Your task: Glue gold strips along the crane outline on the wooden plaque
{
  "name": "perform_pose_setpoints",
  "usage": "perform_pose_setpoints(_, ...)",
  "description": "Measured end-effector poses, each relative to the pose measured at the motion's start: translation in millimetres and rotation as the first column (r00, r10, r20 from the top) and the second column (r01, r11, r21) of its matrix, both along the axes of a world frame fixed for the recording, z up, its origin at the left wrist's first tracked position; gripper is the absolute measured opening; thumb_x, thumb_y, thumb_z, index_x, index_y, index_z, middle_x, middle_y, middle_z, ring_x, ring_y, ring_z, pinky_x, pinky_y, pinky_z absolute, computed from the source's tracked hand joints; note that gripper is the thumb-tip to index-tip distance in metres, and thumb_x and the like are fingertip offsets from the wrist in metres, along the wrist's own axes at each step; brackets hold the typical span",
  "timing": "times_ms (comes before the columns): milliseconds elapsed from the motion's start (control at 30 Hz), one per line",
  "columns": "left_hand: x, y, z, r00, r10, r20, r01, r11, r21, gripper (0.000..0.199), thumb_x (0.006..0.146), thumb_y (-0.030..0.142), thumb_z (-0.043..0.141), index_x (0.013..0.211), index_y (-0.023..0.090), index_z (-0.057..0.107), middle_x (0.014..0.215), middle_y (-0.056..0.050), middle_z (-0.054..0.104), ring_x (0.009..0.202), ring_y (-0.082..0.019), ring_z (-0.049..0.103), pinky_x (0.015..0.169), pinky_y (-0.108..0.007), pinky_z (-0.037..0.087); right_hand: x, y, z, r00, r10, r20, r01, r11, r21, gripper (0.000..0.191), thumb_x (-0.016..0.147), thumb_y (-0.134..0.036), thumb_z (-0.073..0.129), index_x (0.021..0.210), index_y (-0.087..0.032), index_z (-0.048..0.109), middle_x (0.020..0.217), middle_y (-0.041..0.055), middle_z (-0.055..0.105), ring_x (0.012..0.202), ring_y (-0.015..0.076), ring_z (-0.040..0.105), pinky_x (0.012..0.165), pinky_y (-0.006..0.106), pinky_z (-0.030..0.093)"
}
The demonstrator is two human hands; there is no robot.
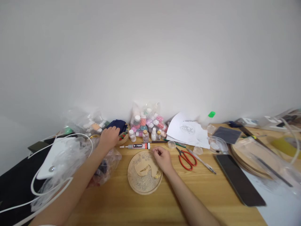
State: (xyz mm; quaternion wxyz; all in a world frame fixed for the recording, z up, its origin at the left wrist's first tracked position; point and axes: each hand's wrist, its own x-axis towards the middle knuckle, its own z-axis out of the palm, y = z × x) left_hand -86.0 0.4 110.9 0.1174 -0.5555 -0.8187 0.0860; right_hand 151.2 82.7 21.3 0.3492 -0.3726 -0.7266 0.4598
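My left hand (109,137) reaches to the back left, its fingers bent down beside a dark blue cloth (118,125) and a round wooden piece with red and green bits (124,135). Its fingertips are hidden, so what they grip does not show. My right hand (162,157) rests at the upper right rim of a round wooden board (143,182) that carries a line drawing of a long-beaked bird. The fingers are curled with thumb and forefinger close together; anything between them is too small to make out. Behind the board lies a B-7000 glue tube (138,146).
Small bottles (145,136) and a bag of colourful jars (145,121) line the wall. Rightward lie red-handled pliers (187,159), a pen (204,163), drawing sheets (188,133), a phone (240,180) and stacked wooden discs (242,160). Plastic bags (68,163) and white cables (33,188) crowd the left.
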Motion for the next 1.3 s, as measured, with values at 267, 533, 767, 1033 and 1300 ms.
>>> perform_pose_setpoints(267, -16.4, -3.2, 7.8, 0.979, -0.191, 0.069, 0.195, 0.979, -0.056, 0.027, 0.079, 0.006, 0.045, 0.083, 0.019, 0.069, 0.108, -0.013, 0.062, 0.102, -0.028, 0.055, 0.083, -0.037, 0.043, 0.1, -0.2, -0.4, 1.0, -0.003, -0.006, 0.003, 0.999, -0.038, 0.026, 0.074, -0.034, 0.049, 0.061, -0.017, 0.064, 0.051, 0.0, 0.053, 0.05, 0.0128, 0.045, 0.05, 0.024, 0.034)
perform_pose_setpoints(533, -24.5, -8.1, 4.3, 0.993, -0.116, 0.001, 0.116, 0.993, -0.031, 0.029, 0.08, 0.017, 0.047, 0.095, 0.016, 0.071, 0.112, -0.017, 0.06, 0.104, -0.034, 0.054, 0.085, -0.043, 0.043, -0.1, -0.1, -0.5, 1.0, -0.002, -0.014, 0.001, 0.999, -0.052, 0.026, 0.074, -0.034, 0.049, 0.06, -0.017, 0.062, 0.049, -0.0009, 0.051, 0.049, 0.0123, 0.043, 0.049, 0.023, 0.033)
perform_pose_setpoints(767, -12.7, -2.3, 10.7, 0.997, -0.043, -0.059, 0.033, 0.985, -0.171, 0.039, 0.083, 0.003, 0.034, 0.105, 0.013, 0.065, 0.101, -0.016, 0.061, 0.097, -0.029, 0.058, 0.074, -0.036, 0.045, -0.2, 0.2, -0.3, 1.0, -0.006, -0.023, 0.004, 0.997, -0.073, 0.025, 0.074, -0.034, 0.049, 0.06, -0.017, 0.062, 0.049, -0.0009, 0.051, 0.048, 0.0124, 0.043, 0.048, 0.023, 0.033)
perform_pose_setpoints(1033, -5.0, 25.5, 2.4, 0.997, -0.064, -0.042, 0.057, 0.988, -0.144, 0.032, 0.089, 0.015, 0.035, 0.1, 0.008, 0.064, 0.098, -0.018, 0.06, 0.094, -0.031, 0.061, 0.069, -0.035, 0.045, 0.2, 0.6, 0.4, 1.0, 0.007, -0.023, -0.009, 0.996, -0.088, 0.026, 0.074, -0.035, 0.049, 0.06, -0.017, 0.062, 0.05, -0.0007, 0.05, 0.048, 0.0125, 0.043, 0.049, 0.024, 0.032)
perform_pose_setpoints(1300, 0.1, 34.6, -2.7, 0.999, -0.025, -0.041, 0.019, 0.991, -0.134, 0.038, 0.092, 0.029, 0.036, 0.099, 0.006, 0.065, 0.095, -0.02, 0.063, 0.088, -0.033, 0.064, 0.069, -0.036, 0.043, 0.9, 0.7, 1.6, 1.0, 0.006, -0.024, -0.008, 0.995, -0.099, 0.028, 0.074, -0.037, 0.049, 0.06, -0.017, 0.062, 0.05, -0.0009, 0.051, 0.048, 0.0118, 0.043, 0.049, 0.023, 0.033)
